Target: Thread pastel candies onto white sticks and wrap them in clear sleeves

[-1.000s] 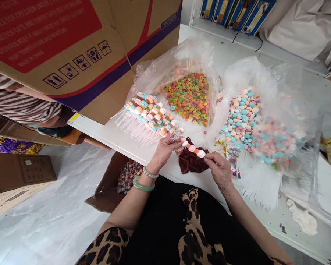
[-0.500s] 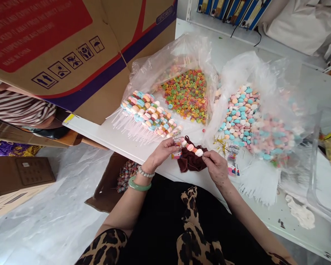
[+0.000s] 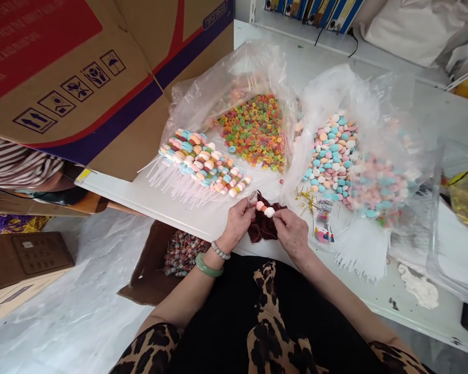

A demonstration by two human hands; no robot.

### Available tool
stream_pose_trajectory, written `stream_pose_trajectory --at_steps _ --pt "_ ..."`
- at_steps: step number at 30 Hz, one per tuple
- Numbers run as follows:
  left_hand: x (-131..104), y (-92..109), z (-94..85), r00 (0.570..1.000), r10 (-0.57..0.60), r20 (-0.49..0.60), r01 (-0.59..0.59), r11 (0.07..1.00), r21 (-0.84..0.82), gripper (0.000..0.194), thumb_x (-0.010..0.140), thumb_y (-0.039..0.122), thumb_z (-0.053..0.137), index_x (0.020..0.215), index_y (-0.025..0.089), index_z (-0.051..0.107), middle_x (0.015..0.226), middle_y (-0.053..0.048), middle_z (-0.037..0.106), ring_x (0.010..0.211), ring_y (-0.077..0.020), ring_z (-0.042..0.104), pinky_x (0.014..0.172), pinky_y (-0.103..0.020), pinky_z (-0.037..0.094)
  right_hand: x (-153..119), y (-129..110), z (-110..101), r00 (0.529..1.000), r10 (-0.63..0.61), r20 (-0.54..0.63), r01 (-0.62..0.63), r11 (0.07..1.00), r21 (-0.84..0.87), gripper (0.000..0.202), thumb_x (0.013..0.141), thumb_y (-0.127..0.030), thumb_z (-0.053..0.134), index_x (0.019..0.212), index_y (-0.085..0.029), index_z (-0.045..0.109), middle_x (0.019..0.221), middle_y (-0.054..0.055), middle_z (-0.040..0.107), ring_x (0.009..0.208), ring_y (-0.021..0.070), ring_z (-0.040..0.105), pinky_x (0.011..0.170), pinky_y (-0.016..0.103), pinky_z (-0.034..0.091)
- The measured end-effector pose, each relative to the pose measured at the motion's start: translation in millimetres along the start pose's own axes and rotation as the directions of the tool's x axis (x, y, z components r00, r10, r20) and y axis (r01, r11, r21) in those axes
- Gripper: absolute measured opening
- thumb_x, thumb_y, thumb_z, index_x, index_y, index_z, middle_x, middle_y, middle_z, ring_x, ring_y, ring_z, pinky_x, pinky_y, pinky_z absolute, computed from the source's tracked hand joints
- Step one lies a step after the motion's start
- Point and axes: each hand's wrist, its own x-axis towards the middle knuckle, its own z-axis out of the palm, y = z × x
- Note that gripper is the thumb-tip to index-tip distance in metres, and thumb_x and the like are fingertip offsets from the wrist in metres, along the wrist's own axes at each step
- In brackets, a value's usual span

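A candy skewer with pink, orange and white pieces spans my two hands above a dark brown cloth. My left hand is closed on a small clear wrapper at the skewer's left end. My right hand pinches the end beside the white candy. To the right lie printed wrappers and gold twist ties. A pile of finished candy skewers with white sticks lies up and left of my hands.
Plastic bags of ring candies and pastel oval candies lie behind my hands. White sticks and a clear tub are at right. A large carton stands left; an open box of skewers sits below the table edge.
Both hands have drawn closer together, with the wrapper now bunched at the left fingers around the skewer's end. The right hand has moved left, uncovering more of the printed wrappers.
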Motion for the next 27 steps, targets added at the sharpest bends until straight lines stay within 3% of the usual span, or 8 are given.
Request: stream_pose_trajectory --at_steps 3,5,8,11,16,19,22,27 --pt "4.5 -0.2 -1.6 1.0 -0.008 -0.017 0.008 1.0 0.02 0.002 0.074 0.022 0.07 0.073 0.021 0.07 0.07 0.002 0.066 0.077 -0.0164 0.059 0.079 -0.027 0.046 5.1 2.6 6.6 0.997 0.061 0.05 -0.063 0.997 0.052 0.017 0.084 -0.024 0.052 0.075 -0.024 0.066 0.075 0.002 0.068 0.071 0.0182 0.06 0.066 0.029 0.04" --pt "7.9 3.0 -6.2 0.999 -0.048 0.012 0.048 0.999 -0.018 0.009 0.072 0.024 0.074 0.068 0.02 0.067 0.067 0.003 0.064 0.074 -0.0153 0.057 0.075 -0.027 0.045 9.1 5.3 6.7 0.985 0.127 0.118 -0.138 0.986 0.093 0.015 0.08 -0.025 0.054 0.073 -0.025 0.067 0.072 0.0 0.067 0.069 0.0177 0.059 0.064 0.029 0.04" --pt "12.1 10.1 -16.1 0.977 -0.173 0.122 0.193 0.965 -0.179 0.022 0.064 0.028 0.082 0.063 0.018 0.063 0.067 0.001 0.065 0.07 -0.0143 0.058 0.071 -0.027 0.046 13.1 9.0 2.0 0.95 0.198 0.241 -0.231 0.966 0.119 0.013 0.076 -0.025 0.056 0.069 -0.027 0.067 0.066 -0.002 0.064 0.064 0.017 0.056 0.059 0.028 0.036" --pt "13.1 18.6 -26.0 0.952 -0.25 0.174 0.301 0.86 -0.411 0.026 0.059 0.029 0.086 0.068 0.016 0.065 0.086 -0.005 0.073 0.077 -0.0166 0.064 0.076 -0.03 0.05 12.6 10.6 -1.9 0.932 0.236 0.273 -0.304 0.921 0.242 0.012 0.075 -0.029 0.057 0.068 -0.025 0.066 0.063 -0.003 0.06 0.061 0.0157 0.052 0.056 0.027 0.035" --pt "12.4 32.8 -38.6 0.94 -0.312 0.135 0.328 0.725 -0.605 0.022 0.065 0.019 0.083 0.083 0.015 0.07 0.101 -0.009 0.075 0.079 -0.0176 0.067 0.074 -0.032 0.054 7.2 8.3 -1.7 0.875 0.289 0.39 -0.482 0.609 0.63 0.015 0.07 -0.035 0.064 0.067 -0.021 0.061 0.053 -0.006 0.046 0.05 0.0109 0.039 0.05 0.025 0.03" --pt "13.7 41.7 -44.1 0.917 -0.391 0.082 0.336 0.641 -0.69 0.013 0.076 0.015 0.074 0.088 0.015 0.069 0.09 -0.006 0.074 0.075 -0.0152 0.066 0.071 -0.03 0.055 3.2 5.7 -5.1 0.878 0.264 0.4 -0.479 0.509 0.715 0.014 0.069 -0.032 0.068 0.068 -0.019 0.063 0.052 -0.006 0.045 0.05 0.0093 0.036 0.05 0.024 0.027" --pt "14.5 51.5 -46.6 0.853 -0.522 -0.002 0.332 0.546 -0.769 0.003 0.086 0.015 0.064 0.084 0.016 0.066 0.072 0.0 0.069 0.059 -0.011 0.06 0.063 -0.027 0.053 -2.7 4.7 -11.2 0.893 0.258 0.37 -0.45 0.46 0.765 0.013 0.069 -0.031 0.07 0.068 -0.019 0.065 0.053 -0.006 0.046 0.051 0.0092 0.037 0.051 0.024 0.029" --pt "14.1 63.1 -39.3 0.812 -0.583 -0.018 0.322 0.475 -0.819 0.007 0.09 0.019 0.062 0.084 0.017 0.066 0.069 0.001 0.067 0.054 -0.0096 0.057 0.057 -0.025 0.049 -13.3 1.9 -18.3 0.929 0.255 0.267 -0.361 0.475 0.803 0.01 0.073 -0.029 0.069 0.072 -0.02 0.067 0.058 -0.004 0.051 0.055 0.0104 0.04 0.054 0.025 0.033"
